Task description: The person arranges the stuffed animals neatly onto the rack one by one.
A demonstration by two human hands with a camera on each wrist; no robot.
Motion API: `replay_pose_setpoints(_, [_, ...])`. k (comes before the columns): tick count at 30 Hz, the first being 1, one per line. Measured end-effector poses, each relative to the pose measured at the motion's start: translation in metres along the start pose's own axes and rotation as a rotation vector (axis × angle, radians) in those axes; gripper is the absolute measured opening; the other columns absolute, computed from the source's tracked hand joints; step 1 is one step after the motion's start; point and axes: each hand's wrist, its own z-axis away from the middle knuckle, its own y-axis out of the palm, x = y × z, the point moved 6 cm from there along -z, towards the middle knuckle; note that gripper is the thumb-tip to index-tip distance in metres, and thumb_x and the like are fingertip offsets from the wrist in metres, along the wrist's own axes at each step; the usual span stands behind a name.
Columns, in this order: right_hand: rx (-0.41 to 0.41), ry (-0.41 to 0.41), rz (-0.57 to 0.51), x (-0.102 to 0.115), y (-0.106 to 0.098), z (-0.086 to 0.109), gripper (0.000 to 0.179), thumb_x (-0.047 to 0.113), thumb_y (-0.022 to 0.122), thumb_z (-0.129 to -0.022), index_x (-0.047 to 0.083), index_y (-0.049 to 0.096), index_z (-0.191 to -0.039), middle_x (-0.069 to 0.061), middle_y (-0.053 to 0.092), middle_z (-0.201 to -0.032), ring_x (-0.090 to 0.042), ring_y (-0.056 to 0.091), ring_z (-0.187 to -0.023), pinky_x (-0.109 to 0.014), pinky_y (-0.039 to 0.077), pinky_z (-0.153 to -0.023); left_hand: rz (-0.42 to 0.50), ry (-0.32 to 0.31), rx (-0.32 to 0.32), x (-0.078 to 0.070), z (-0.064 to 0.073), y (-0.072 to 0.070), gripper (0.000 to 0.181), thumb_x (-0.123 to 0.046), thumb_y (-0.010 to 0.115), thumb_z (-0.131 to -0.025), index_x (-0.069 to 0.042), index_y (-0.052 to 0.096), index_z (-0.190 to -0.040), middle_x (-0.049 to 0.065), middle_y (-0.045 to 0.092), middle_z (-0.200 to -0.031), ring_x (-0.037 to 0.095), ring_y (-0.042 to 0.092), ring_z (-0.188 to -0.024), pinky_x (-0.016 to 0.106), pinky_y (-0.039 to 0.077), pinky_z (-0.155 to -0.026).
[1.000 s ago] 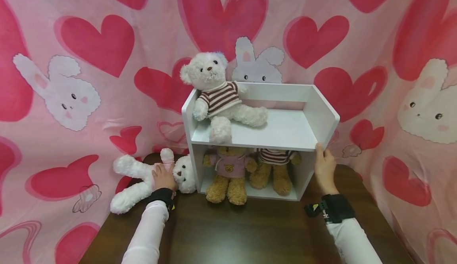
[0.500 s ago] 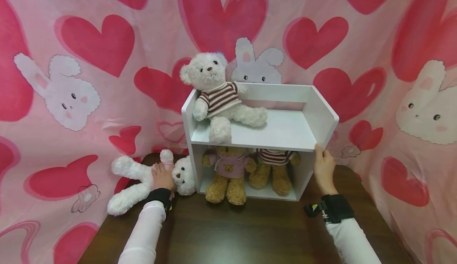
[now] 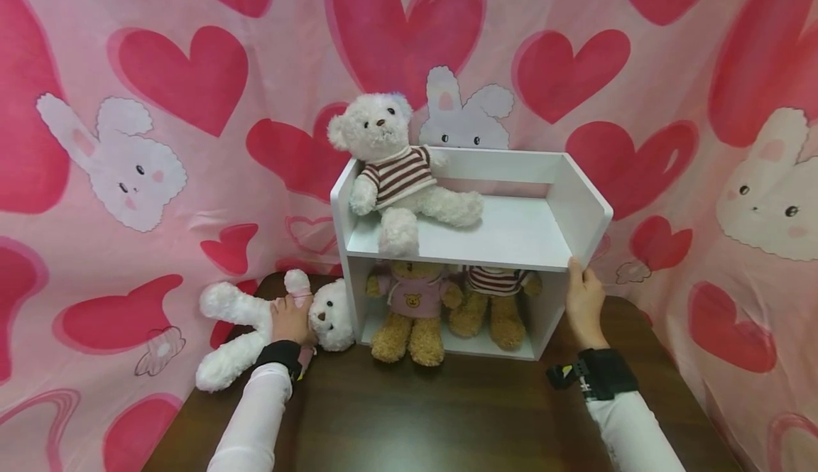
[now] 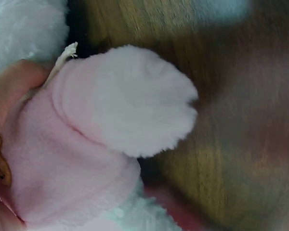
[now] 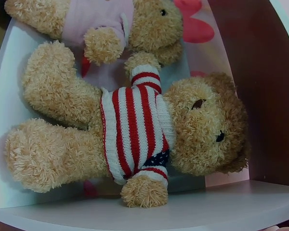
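My left hand (image 3: 292,321) grips the body of a white teddy bear (image 3: 332,316) in a pink sweater, which lies on its back on the table left of a white two-tier shelf (image 3: 511,234). The left wrist view shows the thumb and fingers around the pink sweater (image 4: 62,163), with a fluffy white paw (image 4: 144,101) sticking out of its sleeve. My right hand (image 3: 584,302) holds the shelf's right side panel at the front, thumb at the end of the middle board. Its other fingers are mostly hidden behind the panel.
On the upper tier, a white teddy bear in a striped sweater (image 3: 399,177) leans against the left side. Two brown bears sit below, one in a pink hoodie (image 3: 412,298), one in a striped sweater (image 5: 135,127). A pink heart-print cloth (image 3: 287,89) hangs behind the brown table (image 3: 415,415).
My left hand and the white bear under it have shifted slightly left and nearer, and a pink sleeve now shows below the wrist. The right hand stays on the shelf panel.
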Motion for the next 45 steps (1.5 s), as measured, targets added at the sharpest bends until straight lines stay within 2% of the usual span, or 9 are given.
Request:
replay_pose_setpoints(9, [0.014, 0.013, -0.003, 0.0, 0.001, 0.0, 0.048, 0.032, 0.037, -0.097, -0.011, 0.055, -0.106, -0.027, 0.055, -0.105, -0.024, 0.04, -0.084, -0.031, 0.028, -0.072, 0.038, -0.035, 0.042, -0.002, 0.003, -0.006, 0.082, -0.024, 0.085, -0.041, -0.008, 0.053, -0.115, 0.032, 0.041, -0.1, 0.048, 0.038, -0.097, 0.062, 0.028, -0.082])
replay_pose_setpoints(16, [0.024, 0.018, -0.002, -0.001, 0.002, 0.001, 0.05, 0.034, 0.036, -0.097, -0.011, 0.054, -0.104, -0.025, 0.054, -0.098, -0.024, 0.038, -0.081, -0.032, 0.028, -0.07, 0.06, 0.047, 0.044, 0.003, 0.006, -0.005, 0.077, -0.025, 0.085, -0.04, -0.008, 0.055, -0.109, 0.031, 0.042, -0.1, 0.047, 0.04, -0.095, 0.062, 0.03, -0.079])
replay_pose_setpoints(22, [0.025, 0.032, -0.008, -0.005, 0.0, 0.001, 0.049, 0.036, 0.035, -0.097, -0.009, 0.053, -0.101, -0.016, 0.041, -0.083, -0.023, 0.035, -0.079, -0.033, 0.026, -0.068, 0.123, 0.112, 0.011, 0.004, 0.011, -0.011, 0.079, -0.03, 0.082, -0.045, -0.006, 0.057, -0.116, 0.033, 0.044, -0.104, 0.048, 0.041, -0.097, 0.063, 0.031, -0.082])
replay_pose_setpoints(26, [0.02, 0.033, -0.004, -0.004, -0.002, 0.001, 0.05, 0.036, 0.034, -0.097, -0.009, 0.054, -0.104, -0.017, 0.044, -0.086, -0.023, 0.036, -0.081, -0.033, 0.027, -0.069, 0.148, 0.152, -0.006, 0.004, 0.013, -0.018, 0.074, -0.035, 0.079, -0.051, -0.007, 0.058, -0.116, 0.031, 0.046, -0.102, 0.047, 0.043, -0.096, 0.06, 0.032, -0.084])
replay_pose_setpoints(30, [0.023, 0.023, -0.007, -0.003, -0.002, 0.001, 0.05, 0.036, 0.034, -0.097, -0.01, 0.054, -0.106, -0.019, 0.048, -0.091, -0.022, 0.036, -0.082, -0.032, 0.027, -0.07, 0.167, 0.205, -0.047, 0.002, 0.018, -0.028, 0.071, -0.035, 0.079, -0.05, -0.006, 0.06, -0.112, 0.028, 0.049, -0.095, 0.044, 0.046, -0.091, 0.056, 0.036, -0.081])
replay_pose_setpoints(33, [0.016, 0.011, -0.008, -0.002, -0.001, 0.001, 0.049, 0.034, 0.035, -0.097, -0.011, 0.054, -0.104, -0.02, 0.05, -0.091, -0.022, 0.036, -0.082, -0.031, 0.027, -0.07, 0.211, 0.209, -0.045, 0.002, 0.021, -0.033, 0.072, -0.033, 0.079, -0.049, -0.006, 0.06, -0.112, 0.028, 0.049, -0.096, 0.044, 0.046, -0.092, 0.055, 0.038, -0.08])
replay_pose_setpoints(40, [0.017, 0.0, -0.007, -0.002, 0.0, 0.0, 0.049, 0.033, 0.035, -0.098, -0.011, 0.055, -0.106, -0.025, 0.055, -0.105, -0.024, 0.039, -0.084, -0.032, 0.029, -0.073, 0.279, 0.163, 0.027, 0.004, 0.024, -0.042, 0.076, -0.035, 0.081, -0.051, -0.01, 0.058, -0.118, 0.025, 0.047, -0.106, 0.039, 0.044, -0.1, 0.054, 0.042, -0.08])
replay_pose_setpoints(45, [0.012, -0.003, -0.009, -0.001, 0.001, 0.0, 0.049, 0.033, 0.036, -0.097, -0.012, 0.055, -0.103, -0.025, 0.055, -0.1, -0.024, 0.039, -0.083, -0.031, 0.028, -0.072, 0.299, 0.207, 0.009, -0.002, 0.026, -0.054, 0.079, -0.036, 0.082, -0.049, -0.011, 0.057, -0.12, 0.02, 0.047, -0.103, 0.033, 0.044, -0.097, 0.05, 0.043, -0.078])
